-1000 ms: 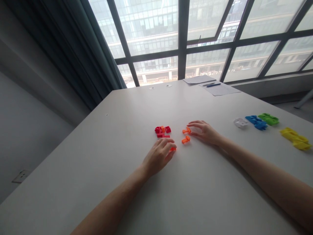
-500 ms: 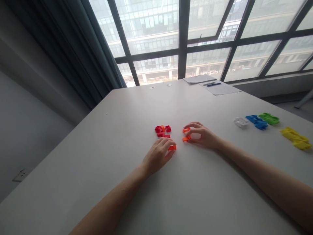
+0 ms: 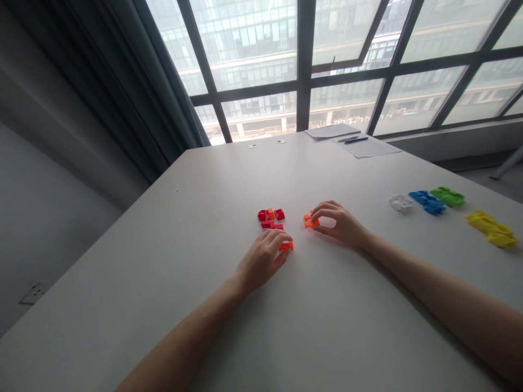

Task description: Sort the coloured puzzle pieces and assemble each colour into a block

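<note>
Small orange piece (image 3: 288, 246) near the middle of the tabletop (image 3: 347, 326), under the left grip (image 3: 261, 258). Looks pinched between thumb and curled fingers (partly covered, so hard to see the exact contact). Just across from there, right grip (image 3: 339, 222) with fingertips and thumb nearly together on an orange pair (image 3: 312, 224), lying close side by side.

Probably light, hard plastic, judging by looks: stiff, no squish, maybe a bit slick, not especially fragile. Best taken by opposite sides with a light fingertip pinch. Likely to skid if nudged.

As for the surface: white, flat, smooth, so probably not much friction. Just beyond the left grip, red pieces (image 3: 262, 215) with an orange bit (image 3: 271, 214) among them. Off to the right, white bits (image 3: 401, 203), then blue (image 3: 427, 202), green (image 3: 447, 196) and yellow (image 3: 492, 228). Papers (image 3: 332, 132) and a pen (image 3: 356, 140) toward the far edge. Behind all that, big dark-framed windows (image 3: 253, 43), plus a dark curtain (image 3: 122, 81) on the left.
</note>
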`<state>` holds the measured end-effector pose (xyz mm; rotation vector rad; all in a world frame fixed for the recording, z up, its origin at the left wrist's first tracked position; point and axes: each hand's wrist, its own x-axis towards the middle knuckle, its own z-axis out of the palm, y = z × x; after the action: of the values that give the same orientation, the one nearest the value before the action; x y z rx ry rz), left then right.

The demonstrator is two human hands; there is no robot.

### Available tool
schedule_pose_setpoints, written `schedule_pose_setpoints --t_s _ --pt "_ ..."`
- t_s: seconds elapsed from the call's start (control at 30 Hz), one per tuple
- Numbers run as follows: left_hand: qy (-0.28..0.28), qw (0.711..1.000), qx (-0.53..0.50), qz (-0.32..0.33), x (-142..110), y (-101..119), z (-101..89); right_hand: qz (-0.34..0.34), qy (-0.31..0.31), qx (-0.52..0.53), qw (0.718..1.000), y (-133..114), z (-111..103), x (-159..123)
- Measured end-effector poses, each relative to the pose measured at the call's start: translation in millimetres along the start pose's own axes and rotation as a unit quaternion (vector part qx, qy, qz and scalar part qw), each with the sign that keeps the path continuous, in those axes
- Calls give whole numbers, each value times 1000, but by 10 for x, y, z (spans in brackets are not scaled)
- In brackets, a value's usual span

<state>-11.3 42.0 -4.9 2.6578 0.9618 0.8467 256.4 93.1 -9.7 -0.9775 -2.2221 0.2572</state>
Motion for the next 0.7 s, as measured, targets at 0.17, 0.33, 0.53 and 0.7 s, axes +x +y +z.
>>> schedule_pose_setpoints --t_s 0.17,0.33,0.53,0.7 --pt "-4 1000 -5 -2 -10 -7 1 -12 -13 -22 1000 22 -35 -20" --pt "-4 1000 -11 -6 -14 -3 -7 2 -10 -27 1000 10 -31 -13" --pt "-1 1000 -15 -4 -8 -7 -5 19 -5 6 1000 11 -6 4" --pt "2 1000 -18 -2 -3 -1 -9 14 -9 11 1000 -1 -11 5"
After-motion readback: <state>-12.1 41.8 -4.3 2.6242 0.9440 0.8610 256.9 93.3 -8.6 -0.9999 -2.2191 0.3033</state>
